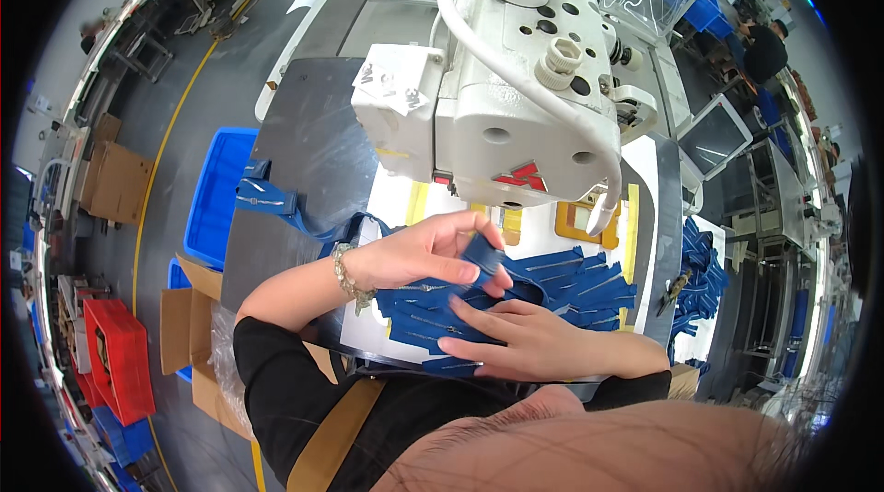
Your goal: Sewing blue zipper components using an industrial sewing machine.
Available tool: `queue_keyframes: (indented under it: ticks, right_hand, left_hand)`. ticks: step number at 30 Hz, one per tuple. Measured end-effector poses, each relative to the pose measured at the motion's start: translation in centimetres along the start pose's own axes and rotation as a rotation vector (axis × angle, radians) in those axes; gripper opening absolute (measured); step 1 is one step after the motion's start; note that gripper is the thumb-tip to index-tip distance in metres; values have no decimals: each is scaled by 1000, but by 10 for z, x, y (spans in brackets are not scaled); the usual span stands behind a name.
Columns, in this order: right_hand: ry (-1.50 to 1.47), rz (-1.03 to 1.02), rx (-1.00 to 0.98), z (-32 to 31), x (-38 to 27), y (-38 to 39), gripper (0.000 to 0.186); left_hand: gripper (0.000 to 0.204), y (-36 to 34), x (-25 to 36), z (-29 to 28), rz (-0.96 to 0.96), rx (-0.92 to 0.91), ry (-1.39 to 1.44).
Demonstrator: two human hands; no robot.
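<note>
My left hand, with a beaded bracelet at the wrist, is raised beneath the machine head. Its thumb and fingers close on a short blue fabric strip, slightly blurred. Lower and to the right, my right hand has its fingers stretched out and apart, over a heap of blue strips with pale zipper-like lines. Whether its fingertips touch the held strip I cannot tell. More strips fan out to the right of the hands, and a long blue band runs off to the left over the table.
A white industrial sewing machine stands close in front of my hands. Yellow plates lie under its head. At the right is another pile of blue strips. Blue bins, a cardboard box and a red crate stand at the left.
</note>
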State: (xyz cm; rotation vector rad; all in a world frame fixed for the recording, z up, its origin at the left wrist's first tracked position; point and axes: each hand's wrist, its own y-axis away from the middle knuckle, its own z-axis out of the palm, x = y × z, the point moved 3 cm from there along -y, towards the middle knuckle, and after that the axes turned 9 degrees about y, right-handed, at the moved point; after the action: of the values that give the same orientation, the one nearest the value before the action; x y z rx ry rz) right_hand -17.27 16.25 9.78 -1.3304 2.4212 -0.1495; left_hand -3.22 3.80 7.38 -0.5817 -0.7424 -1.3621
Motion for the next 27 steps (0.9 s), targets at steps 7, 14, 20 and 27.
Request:
queue_keyframes:
  ticks: [7, 14, 20, 27]
  right_hand:
    - [17, 88, -92, 19, 11, 4, 56]
    - [116, 33, -65, 43, 26, 4, 40]
    - [146, 34, 79, 33, 32, -1, 30]
    - [259, 252, 105, 28, 43, 1, 36]
  left_hand:
    - [34, 29, 46, -41, -295, 159, -450]
    - [56, 58, 73, -97, -272, 468, -1217]
    - [45, 77, 73, -127, -204, 654, -1579]
    - [31, 72, 68, -95, -6, 929, -2312]
